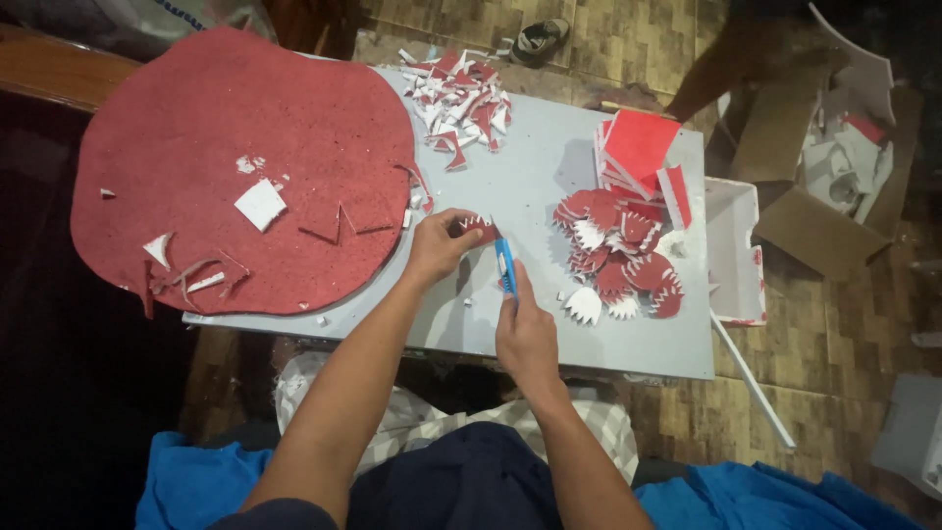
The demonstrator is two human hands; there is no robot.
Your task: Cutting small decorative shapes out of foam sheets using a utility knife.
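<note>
Looking down from your seat, you have a low grey board [549, 167] laid flat in front of your knees, and it carries nearly everything in view. Your left hand [439, 245] is pinched around a small red jagged-edged cutout [480, 228], pressing it against the board near its middle, while your right hand [525, 334] is clenched around a blue utility knife [505, 265] whose tip points at that cutout from just below it. A large rounded sheet of red material [226, 128] covers the left part of the board and hangs over its edge, with white scraps [260, 204] and cut slits lying on it. At the far edge sits a heap of red and white offcuts [459, 98]. To the right lies a pile of finished toothed cutouts [618, 260], and just behind it a stack of red squares [638, 147]. An open white box [734, 255] stands against the board's right edge, and a thin white strip [751, 378] slants from it across the floor. The floor [844, 334] is brown patterned tile; torn cardboard pieces [814, 167] lie on it at right, and a sandal [538, 39] rests beyond the board. Blue cloth [196, 481] spreads beside your legs.
</note>
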